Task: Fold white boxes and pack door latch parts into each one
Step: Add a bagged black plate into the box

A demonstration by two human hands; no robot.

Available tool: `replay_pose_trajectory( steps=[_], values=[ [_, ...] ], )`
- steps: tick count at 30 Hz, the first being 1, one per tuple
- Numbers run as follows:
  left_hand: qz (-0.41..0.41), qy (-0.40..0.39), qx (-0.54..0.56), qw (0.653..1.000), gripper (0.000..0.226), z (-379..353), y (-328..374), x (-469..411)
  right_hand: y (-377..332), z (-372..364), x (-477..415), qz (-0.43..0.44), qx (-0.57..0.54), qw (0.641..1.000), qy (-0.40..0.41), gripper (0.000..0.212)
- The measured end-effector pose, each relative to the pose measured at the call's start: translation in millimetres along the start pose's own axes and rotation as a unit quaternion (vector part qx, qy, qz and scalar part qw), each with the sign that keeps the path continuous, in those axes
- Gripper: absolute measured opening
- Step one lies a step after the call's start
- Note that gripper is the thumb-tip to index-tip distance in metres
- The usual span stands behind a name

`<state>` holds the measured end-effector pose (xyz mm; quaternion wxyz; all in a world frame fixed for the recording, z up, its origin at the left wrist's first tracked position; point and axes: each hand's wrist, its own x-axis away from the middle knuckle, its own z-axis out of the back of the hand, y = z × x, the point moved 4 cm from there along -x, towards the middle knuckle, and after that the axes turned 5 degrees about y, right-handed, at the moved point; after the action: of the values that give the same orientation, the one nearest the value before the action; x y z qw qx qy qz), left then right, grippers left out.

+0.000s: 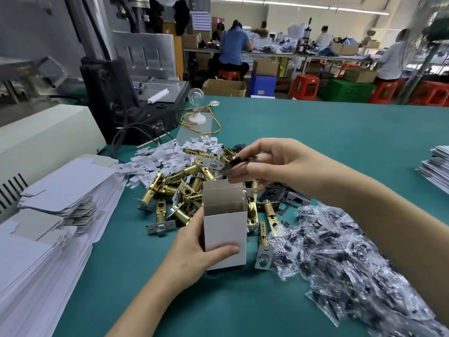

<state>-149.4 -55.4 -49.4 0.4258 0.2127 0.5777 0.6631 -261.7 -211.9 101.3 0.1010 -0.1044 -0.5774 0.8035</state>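
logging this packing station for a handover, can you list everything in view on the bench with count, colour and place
white box: one, open top, upright, centre, held
brass latch bolts: a pile, too many to count, gold with silver plates, behind and beside the box
white plastic pieces: a heap, white, behind the latches
black plates: a few, black, right of the box
plastic bags of black parts: a pile, clear, right front
flat box blanks: large stack, white, left
paper stack: one, white, right edge
light bulb: one, clear on a white base, behind
machine: one, dark, back left
table: one, teal
left hand: holds the box
right hand: holds a small dark part above the box
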Motion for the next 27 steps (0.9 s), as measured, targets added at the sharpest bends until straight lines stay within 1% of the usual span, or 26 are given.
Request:
replay_pose_trajectory(
  steps=[2,3,4,6,8,10,11,12,15,17,21,23,24,27],
  values=[
    [0.002,-0.001,-0.001,1.0,0.066,0,0,0,-6,-5,0,0.034,0.106,0.994,0.02,0.011],
    [0.002,-0.002,-0.001,1.0,0.066,0,0,0,-10,-7,1,0.051,0.164,0.985,0.03,0.007],
    [0.003,-0.003,-0.001,1.0,0.066,0,-1,0,-14,-10,1,0.074,0.235,0.968,0.042,0.008],
    [0.004,-0.004,-0.001,1.0,0.065,0,-1,0,-21,-17,1,0.12,0.395,0.908,0.062,0.01],
    [0.005,-0.004,0.002,1.0,0.063,0,-1,1,-26,-29,-2,0.133,0.524,0.839,0.058,0.015],
    [0.007,-0.004,0.004,1.0,0.062,1,-2,0,-29,-43,-8,0.133,0.611,0.779,0.031,0.019],
    [0.008,-0.004,0.003,1.0,0.061,0,-2,0,-30,-49,-11,0.133,0.637,0.759,0.011,0.02],
    [0.009,-0.004,0.003,1.0,0.061,0,-2,0,-30,-54,-13,0.133,0.647,0.751,-0.008,0.021],
    [0.013,-0.006,0.003,1.0,0.06,1,-2,0,-25,-65,-19,0.126,0.645,0.752,-0.054,0.02],
    [0.013,-0.009,0.003,1.0,0.06,1,-4,-1,-19,-72,-25,0.108,0.647,0.751,-0.077,0.021],
    [0.017,-0.002,0.006,1.0,0.057,2,-4,-1,-11,-75,-31,0.086,0.619,0.776,-0.087,0.019],
    [0.009,-0.003,0.004,1.0,0.058,2,-2,-1,-12,-72,-29,0.09,0.593,0.797,-0.078,0.018],
    [0.005,-0.003,0.003,1.0,0.059,2,-1,-1,-13,-68,-26,0.094,0.569,0.813,-0.073,0.018],
    [-0.01,-0.007,0.002,1.0,0.063,1,2,0,-22,-47,-17,0.105,0.464,0.879,-0.03,0.016]
  ],
)
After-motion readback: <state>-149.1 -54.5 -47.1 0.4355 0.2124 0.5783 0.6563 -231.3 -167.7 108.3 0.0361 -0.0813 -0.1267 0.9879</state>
